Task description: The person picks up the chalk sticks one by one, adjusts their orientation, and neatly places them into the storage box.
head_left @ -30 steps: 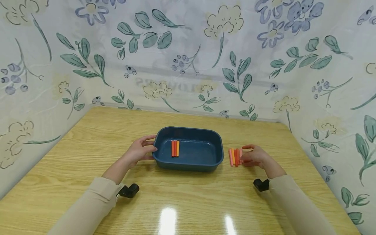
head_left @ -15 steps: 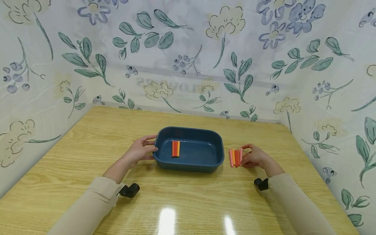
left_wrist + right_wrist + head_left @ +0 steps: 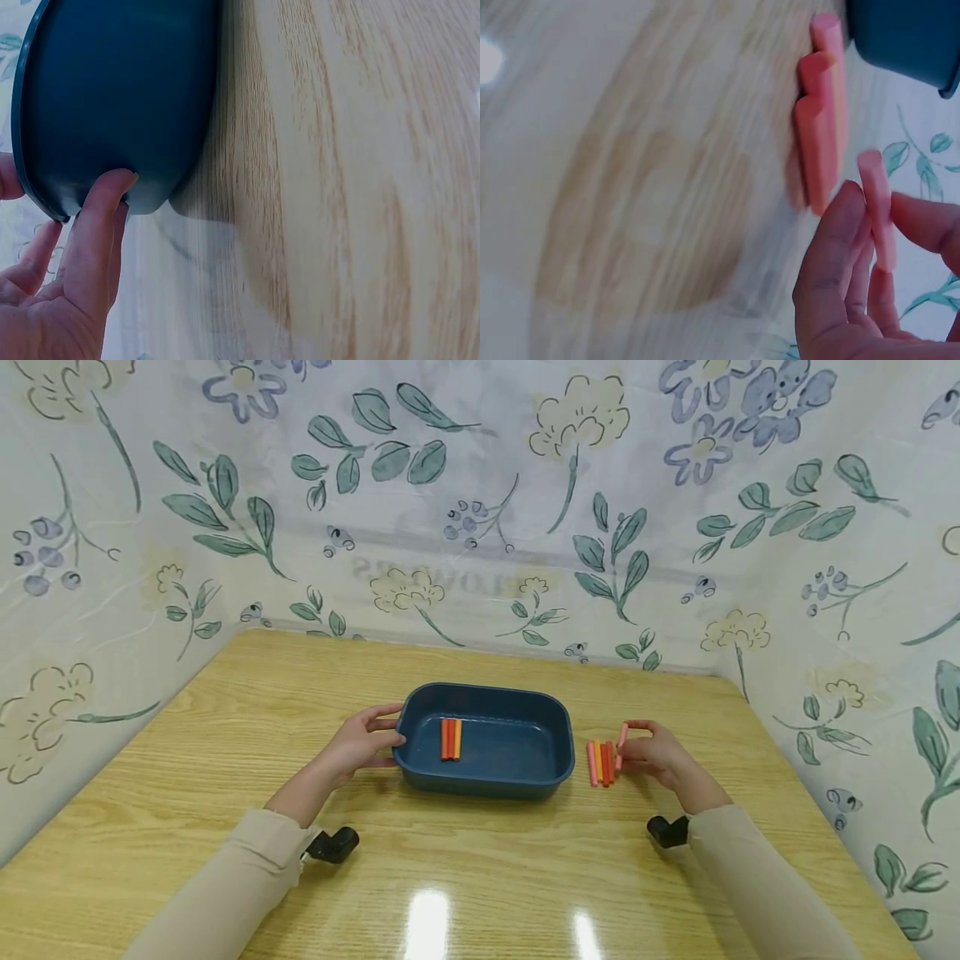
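Note:
My left hand point(image 3: 362, 743) grips the left end of a dark blue rectangular basin point(image 3: 472, 786), thumb over the rim. Fingers point(image 3: 94, 232) press against its outer wall in the left wrist view. On the basin floor lie three short sticks point(image 3: 451, 740), red and orange-yellow, side by side. My right hand point(image 3: 662, 762) pinches a smooth, round, chalk-like pink stick point(image 3: 879, 214) between thumb and fingertips, raised and tilted. Just left of that hand, a row of several similar sticks point(image 3: 601, 764), pink, orange and red, lies on the table.
The wooden table point(image 3: 487, 877) shows two glare spots near its front. Floral cloth point(image 3: 465, 527) hangs at the back and sides. A black wrist mount point(image 3: 333, 845) sits by the left sleeve, another mount point(image 3: 667, 832) by the right.
My right hand has lifted the rightmost pink stick off the row and tilted it. The left hand keeps its grip on the basin, which has not visibly moved on the table.

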Tool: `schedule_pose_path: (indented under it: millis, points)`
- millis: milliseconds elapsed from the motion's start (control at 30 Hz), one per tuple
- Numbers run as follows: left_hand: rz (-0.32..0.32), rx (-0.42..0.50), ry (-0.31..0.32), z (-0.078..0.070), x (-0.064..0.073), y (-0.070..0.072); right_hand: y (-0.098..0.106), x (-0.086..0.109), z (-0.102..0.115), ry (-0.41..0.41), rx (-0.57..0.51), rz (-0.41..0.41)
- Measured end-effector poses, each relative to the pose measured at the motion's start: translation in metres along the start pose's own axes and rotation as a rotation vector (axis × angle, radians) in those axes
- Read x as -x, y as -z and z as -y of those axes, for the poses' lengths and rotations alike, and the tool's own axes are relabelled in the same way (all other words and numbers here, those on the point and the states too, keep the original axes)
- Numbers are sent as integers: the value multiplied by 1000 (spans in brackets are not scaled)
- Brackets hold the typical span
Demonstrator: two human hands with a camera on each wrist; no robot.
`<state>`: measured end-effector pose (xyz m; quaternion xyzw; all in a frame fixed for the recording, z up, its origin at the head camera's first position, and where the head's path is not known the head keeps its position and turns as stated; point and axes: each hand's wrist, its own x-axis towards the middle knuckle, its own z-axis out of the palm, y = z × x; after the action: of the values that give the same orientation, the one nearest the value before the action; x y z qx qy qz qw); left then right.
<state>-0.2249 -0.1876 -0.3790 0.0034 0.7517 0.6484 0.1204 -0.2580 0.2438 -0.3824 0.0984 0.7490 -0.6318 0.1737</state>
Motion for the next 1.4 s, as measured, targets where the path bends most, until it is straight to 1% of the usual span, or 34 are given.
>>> schedule_pose_path:
  millis: [100, 333, 433, 667, 1033, 1133, 1267, 1400]
  points:
    - [2, 1, -2, 0, 0, 0, -2, 0, 4, -11, -35, -27]
    - [-6, -5, 4, -1, 0, -1, -10, 0, 16, -35, -124, -37]
    - [-5, -6, 3, -1, 0, -1, -15, 0, 21, -29, -144, -40]
    - [-8, -7, 5, 0, -1, 0, -28, -3, 34, 11, -118, 4]
    - [-7, -6, 1, 1, -1, 0, -47, -8, 56, 19, -75, 40]
    - [-9, -6, 3, 1, -1, 0, -54, -9, 64, 16, -70, 51]
    - [-7, -8, 2, 1, -1, 0, -63, -10, 75, 4, -90, 65]
    - [-4, -13, -7, 1, -1, 0, -74, -11, 85, -13, -108, 96]
